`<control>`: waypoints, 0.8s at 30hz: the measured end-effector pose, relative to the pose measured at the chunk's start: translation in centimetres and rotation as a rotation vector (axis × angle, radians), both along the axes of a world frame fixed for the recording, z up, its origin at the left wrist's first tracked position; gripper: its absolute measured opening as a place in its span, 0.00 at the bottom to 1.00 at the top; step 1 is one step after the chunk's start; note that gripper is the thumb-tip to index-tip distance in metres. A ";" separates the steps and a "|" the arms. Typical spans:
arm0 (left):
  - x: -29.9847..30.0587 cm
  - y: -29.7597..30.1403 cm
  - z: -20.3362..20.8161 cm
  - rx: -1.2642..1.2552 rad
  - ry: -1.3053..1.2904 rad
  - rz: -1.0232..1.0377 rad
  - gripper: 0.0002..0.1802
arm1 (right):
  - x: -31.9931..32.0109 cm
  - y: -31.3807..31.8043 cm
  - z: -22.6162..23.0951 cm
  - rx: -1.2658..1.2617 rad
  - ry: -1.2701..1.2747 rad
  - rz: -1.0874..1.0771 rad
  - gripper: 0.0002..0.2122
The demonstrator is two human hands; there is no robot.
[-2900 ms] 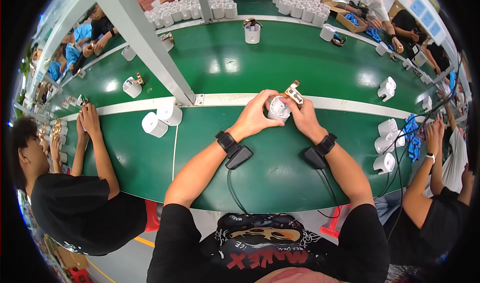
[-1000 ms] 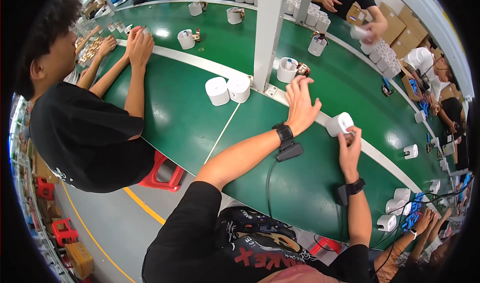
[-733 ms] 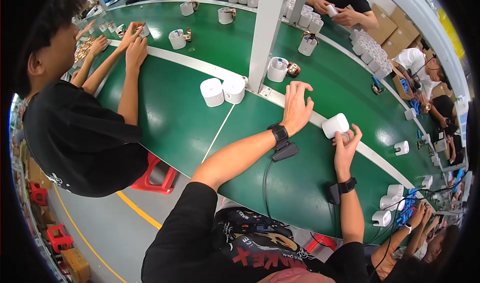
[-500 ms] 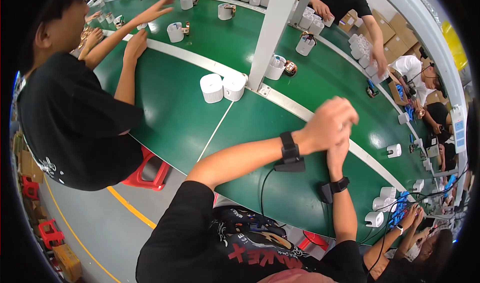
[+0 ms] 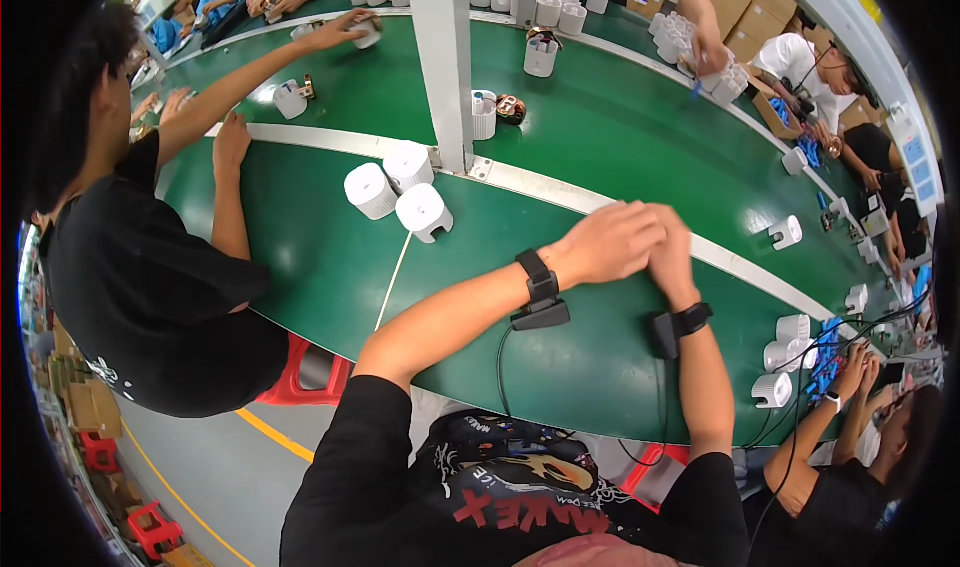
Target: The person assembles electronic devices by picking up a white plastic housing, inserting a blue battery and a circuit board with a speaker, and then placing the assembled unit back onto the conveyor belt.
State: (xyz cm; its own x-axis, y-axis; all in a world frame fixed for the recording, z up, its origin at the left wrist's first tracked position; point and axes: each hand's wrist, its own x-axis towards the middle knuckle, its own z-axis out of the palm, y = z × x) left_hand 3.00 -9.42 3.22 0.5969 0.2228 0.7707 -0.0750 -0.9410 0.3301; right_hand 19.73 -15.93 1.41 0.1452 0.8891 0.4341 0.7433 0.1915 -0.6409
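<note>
Head | left hand (image 5: pixel 615 243) angled rightward | right hand (image 5: pixel 672 258) bent leftward, fingers overlapping

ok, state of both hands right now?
Left hand: fingers bent, up against the right; any grip hidden, can't tell.
Right hand: meets the left, slightly blurred; open or holding, can't tell.

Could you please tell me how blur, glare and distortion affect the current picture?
Head view: the left hand and right hand look slightly motion-blurred; pale glare marks the green surface; the white rail bows under fisheye distortion, and the corners are black.
</note>
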 end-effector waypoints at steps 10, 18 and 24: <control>-1.8 6.1 -2.9 -0.786 0.177 0.114 0.07 | 22.2 -5.5 -2.7 0.257 -0.289 -0.985 0.13; -1.4 4.7 -2.6 -0.511 0.275 0.193 0.07 | 26.3 -7.3 -3.2 0.163 -0.457 -1.239 0.30; -1.4 4.6 -2.6 -0.474 0.319 0.254 0.06 | 26.4 -6.1 -3.1 0.115 -0.198 -1.004 0.26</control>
State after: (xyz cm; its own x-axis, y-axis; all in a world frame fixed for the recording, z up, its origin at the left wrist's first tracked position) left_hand 1.59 -4.84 0.61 0.6649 0.6621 0.3457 0.3031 -0.6622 0.6853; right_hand 46.13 -22.03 -1.70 0.7151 0.3491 0.6056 0.6848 -0.5237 -0.5067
